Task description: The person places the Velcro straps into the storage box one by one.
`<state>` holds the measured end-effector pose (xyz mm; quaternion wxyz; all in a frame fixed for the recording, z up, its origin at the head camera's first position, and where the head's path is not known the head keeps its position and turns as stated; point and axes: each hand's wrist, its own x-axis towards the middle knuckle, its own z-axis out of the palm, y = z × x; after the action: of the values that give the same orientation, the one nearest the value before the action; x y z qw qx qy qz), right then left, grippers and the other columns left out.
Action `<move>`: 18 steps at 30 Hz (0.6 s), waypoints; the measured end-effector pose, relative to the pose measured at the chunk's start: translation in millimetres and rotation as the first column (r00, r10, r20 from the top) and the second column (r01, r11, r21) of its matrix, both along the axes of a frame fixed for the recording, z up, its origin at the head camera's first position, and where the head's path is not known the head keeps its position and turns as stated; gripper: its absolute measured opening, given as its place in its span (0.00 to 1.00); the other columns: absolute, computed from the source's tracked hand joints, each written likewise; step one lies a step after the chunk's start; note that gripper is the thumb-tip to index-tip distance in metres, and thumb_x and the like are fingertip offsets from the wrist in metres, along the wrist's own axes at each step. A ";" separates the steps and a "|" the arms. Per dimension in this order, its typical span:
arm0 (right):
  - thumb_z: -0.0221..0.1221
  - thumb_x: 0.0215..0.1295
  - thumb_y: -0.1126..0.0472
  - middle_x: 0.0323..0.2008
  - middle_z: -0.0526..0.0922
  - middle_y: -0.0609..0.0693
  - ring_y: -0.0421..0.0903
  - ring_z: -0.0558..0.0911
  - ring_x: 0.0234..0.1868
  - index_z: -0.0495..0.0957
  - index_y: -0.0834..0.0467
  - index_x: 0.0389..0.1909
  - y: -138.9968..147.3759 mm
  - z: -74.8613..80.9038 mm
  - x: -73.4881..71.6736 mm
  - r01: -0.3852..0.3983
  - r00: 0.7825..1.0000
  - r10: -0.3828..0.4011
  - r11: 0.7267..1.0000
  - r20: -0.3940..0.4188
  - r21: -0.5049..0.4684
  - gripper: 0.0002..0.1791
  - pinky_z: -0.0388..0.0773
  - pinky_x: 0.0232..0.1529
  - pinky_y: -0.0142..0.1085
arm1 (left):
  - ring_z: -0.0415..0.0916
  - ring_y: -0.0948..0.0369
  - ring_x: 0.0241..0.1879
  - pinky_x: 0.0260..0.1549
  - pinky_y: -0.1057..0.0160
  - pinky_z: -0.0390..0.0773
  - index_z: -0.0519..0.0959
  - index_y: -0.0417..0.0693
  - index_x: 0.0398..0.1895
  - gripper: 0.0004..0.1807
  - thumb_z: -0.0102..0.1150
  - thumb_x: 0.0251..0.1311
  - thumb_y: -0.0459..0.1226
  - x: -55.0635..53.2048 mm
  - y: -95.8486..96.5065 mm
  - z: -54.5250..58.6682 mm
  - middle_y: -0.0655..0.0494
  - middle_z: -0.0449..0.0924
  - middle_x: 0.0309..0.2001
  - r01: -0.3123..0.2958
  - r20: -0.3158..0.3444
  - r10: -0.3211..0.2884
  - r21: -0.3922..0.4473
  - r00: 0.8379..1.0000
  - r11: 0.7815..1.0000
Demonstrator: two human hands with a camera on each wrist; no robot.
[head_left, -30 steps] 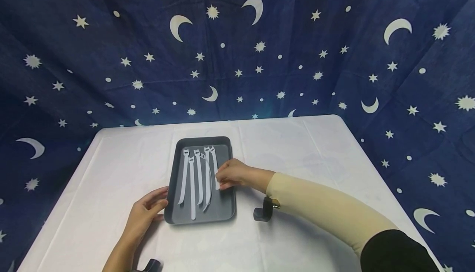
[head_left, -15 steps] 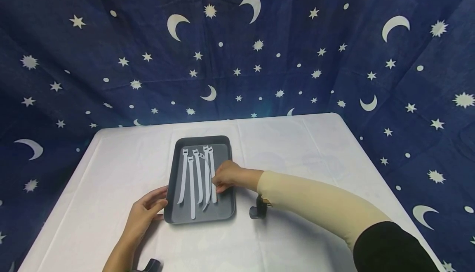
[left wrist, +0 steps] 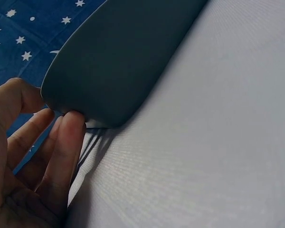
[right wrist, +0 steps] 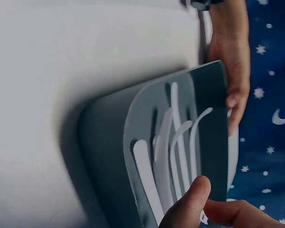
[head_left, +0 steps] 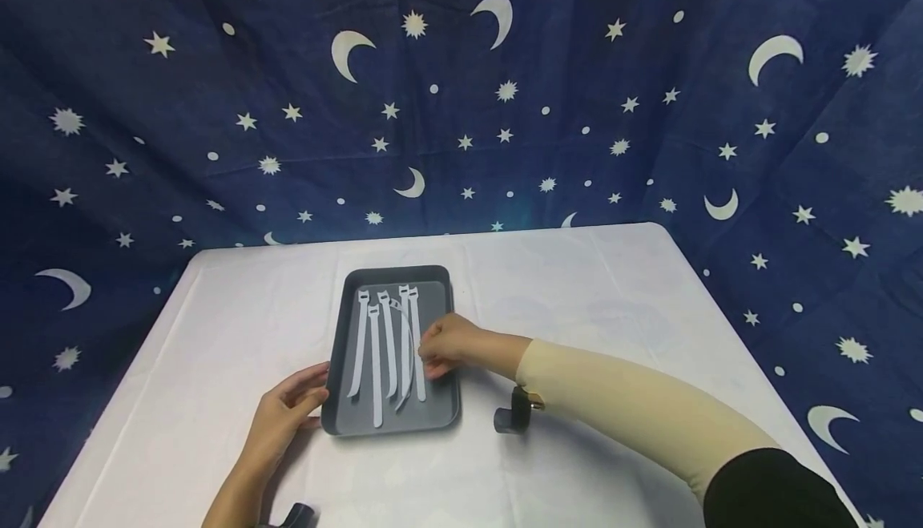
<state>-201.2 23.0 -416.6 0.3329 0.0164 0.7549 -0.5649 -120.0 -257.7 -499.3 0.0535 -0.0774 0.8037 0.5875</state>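
A dark grey tray (head_left: 360, 424) lies on the table with several white cable straps (head_left: 376, 368) in it, each with a slotted head at the far end. One thin strap is curved and lies against its neighbour. My left hand (head_left: 287, 406) holds the tray's left wall, thumb at the rim and fingers lower on the side; the left wrist view shows this grip (left wrist: 42, 156) up close. Over the tray's right wall, my right hand (head_left: 449, 345) is beside the rightmost strap (head_left: 417, 324). Nothing shows between its thumb (right wrist: 192, 202) and index finger, whose tips are close together.
A white cloth (head_left: 577, 288) covers the table. Behind and beside it hangs a dark blue curtain (head_left: 461, 95) with moons and stars. A black wrist camera (head_left: 513, 412) sits below the right wrist, and another (head_left: 297, 514) below the left.
My right hand first moved left with the rightmost strap, setting it beside the others, then drew back slightly to the right, leaving it there. The left hand stays on the tray.
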 end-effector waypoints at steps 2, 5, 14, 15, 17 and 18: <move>0.55 0.58 0.76 0.21 0.77 0.54 0.43 0.80 0.19 0.76 0.73 0.44 6.8 -1.2 0.4 0.011 1.000 -0.011 0.999 0.009 -0.031 0.12 0.87 0.29 0.35 | 0.81 0.72 0.42 0.35 0.62 0.87 0.72 0.44 0.65 0.28 0.64 0.63 0.42 -1.0 1.1 0.4 0.39 0.76 0.60 0.011 -0.003 -0.011 0.011 1.000 1.000; 0.54 0.58 0.76 0.23 0.77 0.54 0.43 0.80 0.21 0.74 0.74 0.50 17.2 -2.9 0.9 0.031 0.999 -0.030 0.997 0.016 -0.066 0.17 0.88 0.31 0.36 | 0.81 0.73 0.42 0.35 0.63 0.87 0.72 0.43 0.65 0.29 0.64 0.63 0.42 -1.4 2.1 1.0 0.38 0.76 0.60 0.015 -0.004 -0.015 0.013 1.000 1.000; 0.58 0.54 0.71 0.33 0.84 0.60 0.44 0.83 0.26 0.78 0.67 0.48 56.6 -5.0 7.5 0.073 0.979 -0.057 0.995 -0.196 0.073 0.17 0.87 0.30 0.35 | 0.81 0.71 0.42 0.35 0.62 0.87 0.73 0.43 0.65 0.28 0.64 0.63 0.41 -1.9 5.1 -0.6 0.38 0.77 0.60 0.013 0.014 -0.013 0.016 1.000 1.000; 0.58 0.54 0.70 0.32 0.84 0.58 0.44 0.83 0.26 0.78 0.66 0.47 61.3 -4.5 8.7 0.073 0.969 -0.045 0.991 -0.242 0.109 0.17 0.86 0.29 0.34 | 0.81 0.72 0.42 0.35 0.62 0.87 0.73 0.44 0.65 0.27 0.63 0.64 0.42 -1.3 4.8 0.3 0.39 0.77 0.60 0.011 0.018 -0.011 -0.005 1.000 1.000; 0.59 0.55 0.68 0.32 0.83 0.54 0.44 0.82 0.27 0.79 0.63 0.45 70.6 -3.5 11.4 0.080 0.938 -0.010 0.979 -0.347 0.189 0.15 0.82 0.29 0.33 | 0.81 0.73 0.42 0.35 0.64 0.87 0.74 0.45 0.64 0.26 0.61 0.65 0.44 0.1 3.3 4.2 0.41 0.78 0.59 0.000 0.011 0.000 -0.058 1.000 0.998; 0.60 0.55 0.67 0.32 0.82 0.52 0.44 0.81 0.28 0.79 0.62 0.44 75.5 -3.0 12.9 0.086 0.914 0.016 0.969 -0.405 0.233 0.14 0.80 0.28 0.32 | 0.81 0.72 0.42 0.35 0.64 0.87 0.74 0.46 0.64 0.25 0.60 0.66 0.45 0.7 2.2 7.5 0.41 0.78 0.59 -0.008 0.000 0.008 -0.084 1.000 0.996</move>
<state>-188.3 98.6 -419.6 0.1552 -0.0456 0.8709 -0.4640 -119.3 -255.5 -491.8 0.0478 -0.0829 0.8274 0.5533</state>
